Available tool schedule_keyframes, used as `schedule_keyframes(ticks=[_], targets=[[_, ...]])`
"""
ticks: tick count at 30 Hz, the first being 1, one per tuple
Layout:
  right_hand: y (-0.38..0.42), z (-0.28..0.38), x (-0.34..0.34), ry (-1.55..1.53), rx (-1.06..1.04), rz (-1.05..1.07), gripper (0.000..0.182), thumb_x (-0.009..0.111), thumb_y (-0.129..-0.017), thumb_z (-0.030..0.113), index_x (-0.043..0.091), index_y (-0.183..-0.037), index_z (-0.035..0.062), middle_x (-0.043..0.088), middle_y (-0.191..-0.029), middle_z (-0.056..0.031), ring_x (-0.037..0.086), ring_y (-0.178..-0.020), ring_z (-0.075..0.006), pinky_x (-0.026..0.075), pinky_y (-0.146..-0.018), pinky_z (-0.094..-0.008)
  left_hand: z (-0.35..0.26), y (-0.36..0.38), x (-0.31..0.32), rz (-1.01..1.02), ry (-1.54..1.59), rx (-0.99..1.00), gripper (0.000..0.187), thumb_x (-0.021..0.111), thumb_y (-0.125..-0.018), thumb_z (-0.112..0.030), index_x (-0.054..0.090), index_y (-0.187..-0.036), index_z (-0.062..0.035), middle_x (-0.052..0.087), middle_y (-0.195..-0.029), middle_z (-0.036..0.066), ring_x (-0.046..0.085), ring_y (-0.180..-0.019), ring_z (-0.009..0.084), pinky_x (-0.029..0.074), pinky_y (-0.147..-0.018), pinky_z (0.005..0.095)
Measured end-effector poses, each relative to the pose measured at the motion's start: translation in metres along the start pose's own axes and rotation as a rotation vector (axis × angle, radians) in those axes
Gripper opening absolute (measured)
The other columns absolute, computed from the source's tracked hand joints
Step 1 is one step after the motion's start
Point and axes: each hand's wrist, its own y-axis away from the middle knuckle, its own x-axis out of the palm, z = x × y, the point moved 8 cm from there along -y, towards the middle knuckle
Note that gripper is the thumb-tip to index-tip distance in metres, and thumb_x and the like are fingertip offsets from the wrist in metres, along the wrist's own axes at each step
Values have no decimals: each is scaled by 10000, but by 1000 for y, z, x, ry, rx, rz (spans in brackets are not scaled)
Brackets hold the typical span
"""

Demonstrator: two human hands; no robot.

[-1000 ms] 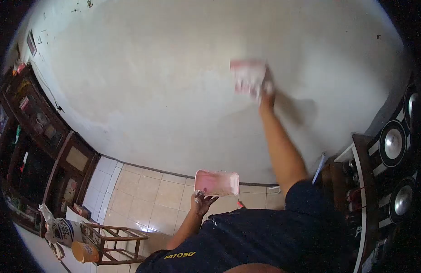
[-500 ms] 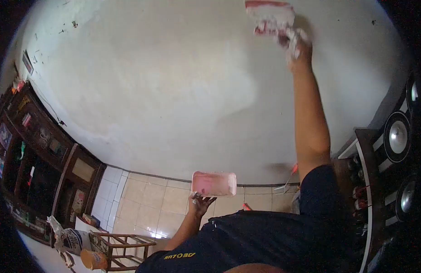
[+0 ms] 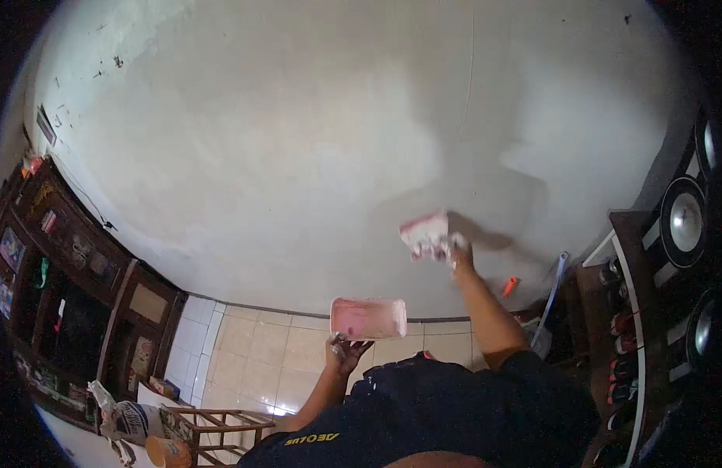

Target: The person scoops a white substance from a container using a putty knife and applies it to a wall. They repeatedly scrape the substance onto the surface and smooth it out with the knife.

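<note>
In my right hand (image 3: 459, 253) is a wide, flat red-and-white spreader (image 3: 425, 232), its face smeared with white paste. My fingers are wrapped round its lower end and are coated with the same white stuff. The spreader is in front of the lower part of a pale wall (image 3: 259, 156), and a shadow falls beside it. Lower down, my left hand (image 3: 344, 355) grips a pink rectangular plastic tub (image 3: 354, 313) by its near side. The tub's open top faces me, with whitish residue inside. White smears mark my left fingers too.
Shelves with shoes (image 3: 624, 343) and big round speakers (image 3: 683, 221) stand at the right. Near them are an orange handle (image 3: 510, 286) and a blue stick (image 3: 558, 277). A dark cabinet (image 3: 119, 312) stands left, beside a wooden stool (image 3: 224, 425) and a sack (image 3: 134, 420).
My right hand has come down the wall with the spreader, from near the top to just above the tub. The left hand and tub have hardly moved.
</note>
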Motion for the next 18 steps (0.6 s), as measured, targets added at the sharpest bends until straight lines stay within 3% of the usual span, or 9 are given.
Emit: schedule_keyframes(ticks=[2,6,9,12,14,15,16,17,18], targets=[[-21,104,33,259,-296,37,189,634,-797,188,531,-896,65,577,-880,-63,587,-708,-170,521,-569,-303,3,0,-5,-51,52,-13,382,491,-813,-298,470,-1118,-70,486,-1124,130,461,-1075,427,388,-929,595],[8,374,158,12,-673,154,231,635,-782,199,556,-928,38,597,-872,-80,594,-801,-165,511,-663,-308,-1,5,2,-57,62,-14,364,478,-823,-301,476,-1101,-67,491,-1111,130,459,-1076,429,383,-927,606],[-42,425,192,-181,-886,505,238,649,-763,222,548,-868,34,549,-775,-39,550,-694,-150,491,-641,-295,5,-1,2,-32,19,-1,345,474,-829,-308,494,-1076,-67,506,-1102,122,460,-1075,429,382,-928,608],[-74,337,164,-46,-636,88,293,656,-767,257,533,-902,29,545,-787,-51,531,-678,-147,472,-610,-300,6,-4,-6,5,17,8,344,481,-828,-312,505,-1071,-69,520,-1115,123,460,-1089,420,382,-929,606],[-42,243,125,362,-567,-258,406,642,-799,292,509,-1076,26,538,-987,-127,527,-873,-215,439,-762,-364,9,-9,-14,31,78,-21,389,496,-819,-322,503,-1118,-73,522,-1144,130,459,-1108,403,382,-939,592],[-27,186,113,141,-449,-36,590,589,-847,360,360,-1280,32,535,-1079,-128,537,-936,-202,460,-755,-338,5,-2,2,41,14,-19,399,513,-802,-316,505,-1124,-81,531,-1135,112,457,-1120,392,371,-953,588],[-7,137,92,93,-201,-104,543,625,-831,258,380,-1272,58,538,-1040,-97,547,-883,-155,471,-661,-271,6,-3,4,45,14,-9,399,513,-802,-316,505,-1124,-81,531,-1135,112,457,-1120,392,371,-953,588],[-27,59,66,-169,-199,0,532,646,-807,179,385,-1259,77,547,-983,-75,551,-826,-139,476,-626,-247,6,-1,1,59,20,19,393,516,-794,-306,507,-1120,-86,535,-1124,98,456,-1121,392,367,-958,586],[-29,0,32,16,-242,15,401,650,-798,174,478,-1144,66,571,-864,-66,565,-748,-154,497,-597,-276,4,-1,1,77,23,48,388,518,-786,-296,510,-1116,-90,540,-1114,84,456,-1121,392,363,-963,583]])
